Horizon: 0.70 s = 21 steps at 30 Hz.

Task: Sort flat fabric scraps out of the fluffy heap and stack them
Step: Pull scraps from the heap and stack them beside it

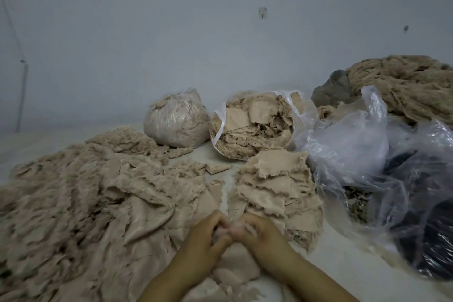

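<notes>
A wide fluffy heap [73, 198] of beige fur-backed fabric covers the left of the surface. To its right stands a stack of flat beige scraps [277, 186] with frayed edges. In front, between heap and stack, my left hand [206, 235] and my right hand [255, 230] meet with curled fingers. Together they pinch a small fluffy beige scrap [224, 229], mostly hidden by the fingers. More loose beige pieces [232, 274] lie under my forearms.
Behind the stack, an open clear bag [255, 125] holds flat scraps, and a tied full bag [175, 122] stands left of it. Crumpled clear plastic bags [367, 154] with dark contents fill the right. A brown fluffy pile [402, 86] lies at the back right against the wall.
</notes>
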### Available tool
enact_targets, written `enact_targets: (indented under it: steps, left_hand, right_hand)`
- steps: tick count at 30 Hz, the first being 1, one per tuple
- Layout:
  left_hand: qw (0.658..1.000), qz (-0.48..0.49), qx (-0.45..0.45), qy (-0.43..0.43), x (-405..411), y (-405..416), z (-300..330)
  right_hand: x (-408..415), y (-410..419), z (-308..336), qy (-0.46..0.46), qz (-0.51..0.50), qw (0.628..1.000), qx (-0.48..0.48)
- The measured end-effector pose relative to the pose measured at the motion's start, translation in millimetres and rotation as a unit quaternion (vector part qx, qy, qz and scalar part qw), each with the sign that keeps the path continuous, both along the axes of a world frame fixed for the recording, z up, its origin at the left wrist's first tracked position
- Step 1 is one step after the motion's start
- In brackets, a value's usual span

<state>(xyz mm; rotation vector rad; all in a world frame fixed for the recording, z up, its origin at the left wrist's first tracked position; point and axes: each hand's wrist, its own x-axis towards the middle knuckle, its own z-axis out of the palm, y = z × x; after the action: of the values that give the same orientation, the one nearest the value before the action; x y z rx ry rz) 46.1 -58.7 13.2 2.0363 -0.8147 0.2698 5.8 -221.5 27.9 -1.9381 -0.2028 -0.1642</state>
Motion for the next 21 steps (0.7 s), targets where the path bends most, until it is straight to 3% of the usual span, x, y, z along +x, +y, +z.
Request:
enact_targets:
  steps: [4,6,10,12,15,17,21]
  left_hand:
    - [0.970,0.109,-0.178,0.122,9,14,7]
    - [0.976,0.097,-0.155,0.120,8,19,8]
    - [0.985,-0.012,-0.004,0.170,-3,3,-2]
    - [0.986,-0.007,0.004,0.164,-6,-1,0]
    - [0.991,0.092,-0.003,0.101,1,9,1]
    - [0.989,0.107,-0.022,0.097,1,12,0]
    - [0.966,-0.009,-0.087,0.244,-10,-3,0]
  right_hand:
    - [3,-13,5,-0.030,-0.097,0.990,0.099]
    - [2,-17,5,-0.019,-0.076,0.991,0.113]
    - [5,-5,-5,-0.036,-0.060,0.986,0.155]
    - [9,-7,-8,-0.072,-0.113,0.972,0.194]
    - [15,-20,-7,-0.097,-0.205,0.945,0.236]
    - [16,-23,-9,-0.091,-0.208,0.941,0.252]
    - [14,-7,-14,-0.062,-0.138,0.960,0.237]
